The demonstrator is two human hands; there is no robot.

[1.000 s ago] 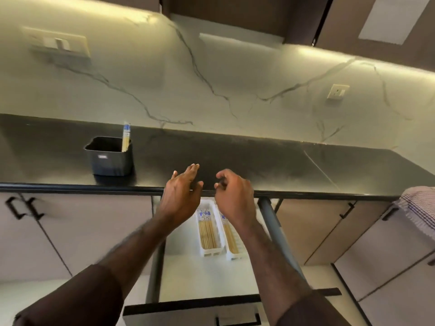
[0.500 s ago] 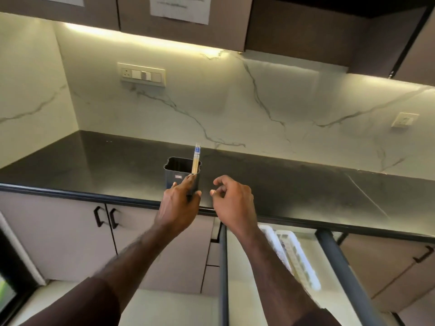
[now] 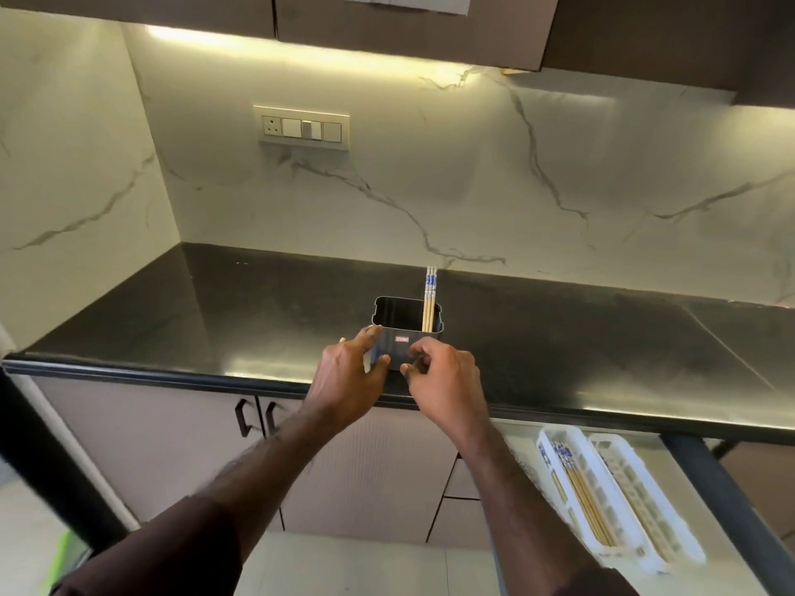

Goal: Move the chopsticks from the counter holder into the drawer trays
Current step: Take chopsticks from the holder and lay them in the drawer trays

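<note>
**Holder Steadied, Last Chopsticks Still Standing**

On the black counter [image 3: 215,320], the left hand [image 3: 344,380] grasps the holder [image 3: 404,324] at its near left corner, likely to steady it. The right hand [image 3: 443,380] hovers at its front, fingers curled, holding nothing. Remaining chopsticks [image 3: 430,298] stand in the holder's right corner. 2 trays [image 3: 602,501] lie in the open drawer [image 3: 705,479], well apart; nothing blocks the reach.

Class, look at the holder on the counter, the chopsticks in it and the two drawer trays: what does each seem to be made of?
Holder: probably thin metal, dark with a sheen. Chopsticks: likely bamboo or wood, pale tan, with blue-and-white patterned tops. Drawer trays: seemingly white moulded plastic, matte, with slotted bottoms.
</note>
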